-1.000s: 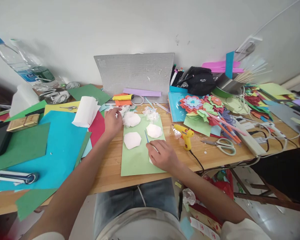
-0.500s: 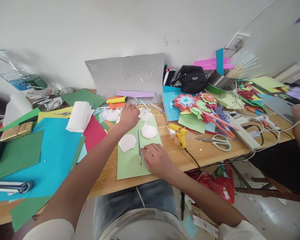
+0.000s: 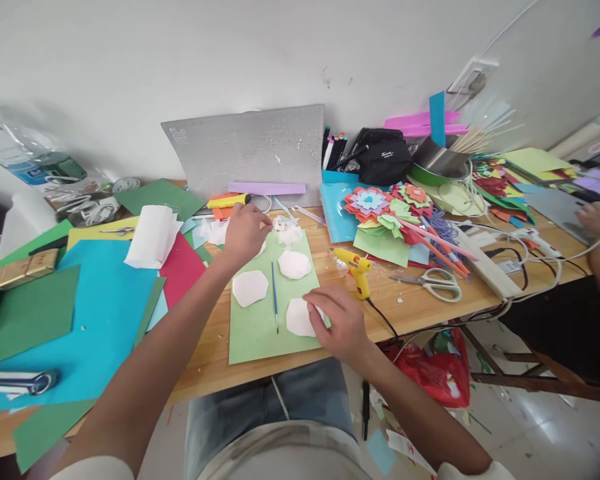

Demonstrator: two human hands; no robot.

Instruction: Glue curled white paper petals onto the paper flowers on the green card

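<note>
A light green sheet lies on the wooden table in front of me with three white paper pieces on it. My left hand reaches to the sheet's far left corner and its fingers pinch at a crumpled white tissue flower. My right hand rests on the near right of the sheet, its fingers curled on the edge of a white paper piece. A thin blue brush lies loose on the sheet between a white hexagon piece and another white round piece.
A yellow glue gun and scissors lie to the right. Coloured paper flowers, a black pouch and a grey cutting mat stand behind. Blue, green and red sheets cover the left. Another person's hand shows at the far right.
My right hand let go of the blue brush, which now lies on the green sheet, and moved right onto a white paper piece. My left hand shifted right along the far edge.
</note>
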